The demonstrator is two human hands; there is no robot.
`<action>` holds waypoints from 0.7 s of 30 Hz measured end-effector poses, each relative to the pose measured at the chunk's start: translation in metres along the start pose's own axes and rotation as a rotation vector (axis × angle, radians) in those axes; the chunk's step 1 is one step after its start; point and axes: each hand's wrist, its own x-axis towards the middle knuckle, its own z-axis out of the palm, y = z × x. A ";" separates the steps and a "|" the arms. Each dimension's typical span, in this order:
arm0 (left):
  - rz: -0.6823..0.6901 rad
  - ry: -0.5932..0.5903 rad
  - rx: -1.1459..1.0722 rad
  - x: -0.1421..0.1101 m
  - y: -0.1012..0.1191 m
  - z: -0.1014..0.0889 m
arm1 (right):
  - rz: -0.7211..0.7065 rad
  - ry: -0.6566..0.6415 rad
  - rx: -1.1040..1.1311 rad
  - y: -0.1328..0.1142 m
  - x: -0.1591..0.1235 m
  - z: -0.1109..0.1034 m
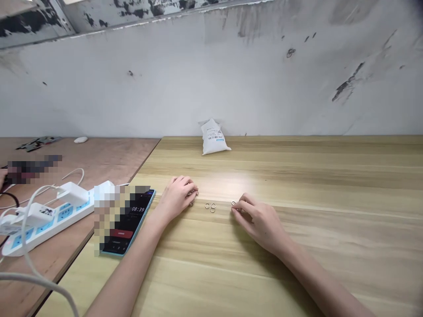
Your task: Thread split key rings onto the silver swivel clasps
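Watching remotely through the head camera. Left hand (pixel 180 198) low on the counter (pixel 333 176), its fingers (pixel 189 186) curled together and clamped on a small bunch of metal rings (pixel 194 195); a few rims show past the fingertips. Right hand (pixel 259 220) lies a little apart, its fingers (pixel 242 206) drawn in around a single ring (pixel 233 203) right at the tips. From here I can't tell whether that ring is pinched or only touched.

Between the hands, a loose group of three rings (pixel 210 207) lies flat on the wood, touching one another.

My read on handling: rings this thin are best taken by the rim, one at a time, between thumb and fingertip. Pressing from above tends to pin them, and a slip could send one rolling. I'd keep the held bunch cupped and low over the wood.

Farther out, a phone (pixel 127 229) lies just beside the left forearm, showing 08:39, partly blurred. Past the counter's left edge, a brown board (pixel 99 165) carries a white power strip (pixel 46 224) with chargers and cables. A white labelled bag (pixel 214 137) leans against the scuffed wall (pixel 211 83) at the back.
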 end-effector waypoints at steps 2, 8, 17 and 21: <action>-0.017 -0.004 -0.017 0.000 0.000 0.001 | -0.004 -0.007 0.006 0.000 0.000 0.000; -0.039 0.033 -0.137 0.002 0.008 -0.006 | -0.003 -0.022 0.042 0.000 0.000 0.000; -0.054 0.019 -0.833 0.004 0.055 -0.026 | 0.029 -0.036 0.371 -0.017 0.001 -0.004; -0.029 -0.046 -0.951 0.004 0.067 -0.022 | 0.012 -0.071 0.483 -0.025 0.002 -0.007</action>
